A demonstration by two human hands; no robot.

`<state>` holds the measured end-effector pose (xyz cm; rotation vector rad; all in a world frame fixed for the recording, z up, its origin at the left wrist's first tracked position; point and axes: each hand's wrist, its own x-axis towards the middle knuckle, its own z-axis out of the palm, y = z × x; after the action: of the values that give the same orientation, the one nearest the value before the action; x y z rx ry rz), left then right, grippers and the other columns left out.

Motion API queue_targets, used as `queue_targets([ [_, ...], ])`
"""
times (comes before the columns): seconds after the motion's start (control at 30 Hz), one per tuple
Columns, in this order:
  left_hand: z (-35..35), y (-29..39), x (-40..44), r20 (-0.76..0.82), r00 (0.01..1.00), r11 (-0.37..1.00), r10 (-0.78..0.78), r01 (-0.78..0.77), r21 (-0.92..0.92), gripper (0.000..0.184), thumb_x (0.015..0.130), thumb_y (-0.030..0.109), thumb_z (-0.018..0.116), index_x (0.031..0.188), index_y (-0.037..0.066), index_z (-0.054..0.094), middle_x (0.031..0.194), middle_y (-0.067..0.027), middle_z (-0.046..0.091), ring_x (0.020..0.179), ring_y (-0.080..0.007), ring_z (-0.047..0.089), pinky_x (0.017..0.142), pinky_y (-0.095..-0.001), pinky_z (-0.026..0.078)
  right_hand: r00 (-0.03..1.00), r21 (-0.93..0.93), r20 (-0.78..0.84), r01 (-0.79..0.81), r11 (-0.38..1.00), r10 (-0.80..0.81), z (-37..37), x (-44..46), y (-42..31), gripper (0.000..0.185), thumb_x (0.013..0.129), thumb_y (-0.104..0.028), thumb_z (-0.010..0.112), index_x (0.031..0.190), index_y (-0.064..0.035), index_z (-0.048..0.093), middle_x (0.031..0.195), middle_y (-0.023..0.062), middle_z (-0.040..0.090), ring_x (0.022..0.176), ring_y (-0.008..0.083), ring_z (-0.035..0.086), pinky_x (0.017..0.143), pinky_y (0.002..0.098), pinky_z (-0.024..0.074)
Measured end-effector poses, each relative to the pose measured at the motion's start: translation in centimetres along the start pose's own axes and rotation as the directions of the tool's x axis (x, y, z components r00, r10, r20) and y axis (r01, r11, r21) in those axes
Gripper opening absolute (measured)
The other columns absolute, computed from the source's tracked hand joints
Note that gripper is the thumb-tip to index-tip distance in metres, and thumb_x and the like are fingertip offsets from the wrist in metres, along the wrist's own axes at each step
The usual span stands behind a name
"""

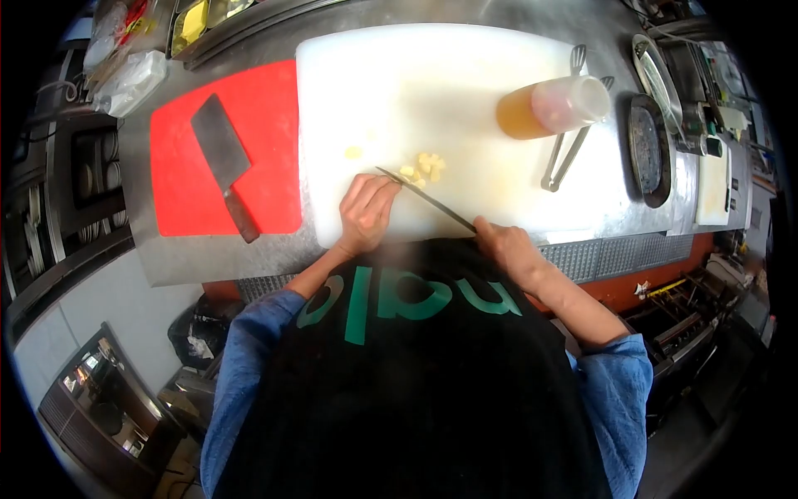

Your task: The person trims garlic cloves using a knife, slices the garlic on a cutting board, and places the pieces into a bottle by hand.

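Note:
My right hand [504, 248] is closed around the handle of a knife [439, 205]. Its narrow blade slants to the upper left across the white cutting board [474, 66]. Beside the blade's tip, my left hand [366, 208] rests on the board with its fingers curled and pressed together. Whatever lies under those fingertips is hidden. Small chopped pale yellow pieces of food [431, 165] are grouped just beyond the blade, and some touch or nearly touch it. A flat yellow slice [353, 153] lies apart, above my left hand.
To the left, a cleaver [221, 143] lies on a red cutting board [274, 158]. A squeeze bottle [525, 112] of amber liquid and metal tongs [572, 154] are on the white board's right side. Farther right is a dark oval pan [636, 150]. A plastic bag [133, 83] sits at upper left.

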<state>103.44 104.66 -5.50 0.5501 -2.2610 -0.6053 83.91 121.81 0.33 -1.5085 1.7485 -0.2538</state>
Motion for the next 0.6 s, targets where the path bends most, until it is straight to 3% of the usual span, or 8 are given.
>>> queue_targets([
  [0.6, -0.16, -0.02, 0.23, 0.021, 1.000, 1.000, 0.001, -0.001, 0.013, 0.020, 0.064, -0.010, 0.065, 0.082, -0.002, 0.064, 0.084, -0.0116, 0.062, 0.076, -0.0273, 0.058, 0.065, -0.0324, 0.049, 0.999, -0.007, -0.039, 0.032, 0.999, -0.032, -0.21, -0.45, 0.38, 0.014, 0.083, -0.005, 0.051, 0.092, -0.0015, 0.041, 0.065, 0.0205, 0.058, 0.065, 0.0413, 0.058, 0.058, 0.0482, 0.0457],
])
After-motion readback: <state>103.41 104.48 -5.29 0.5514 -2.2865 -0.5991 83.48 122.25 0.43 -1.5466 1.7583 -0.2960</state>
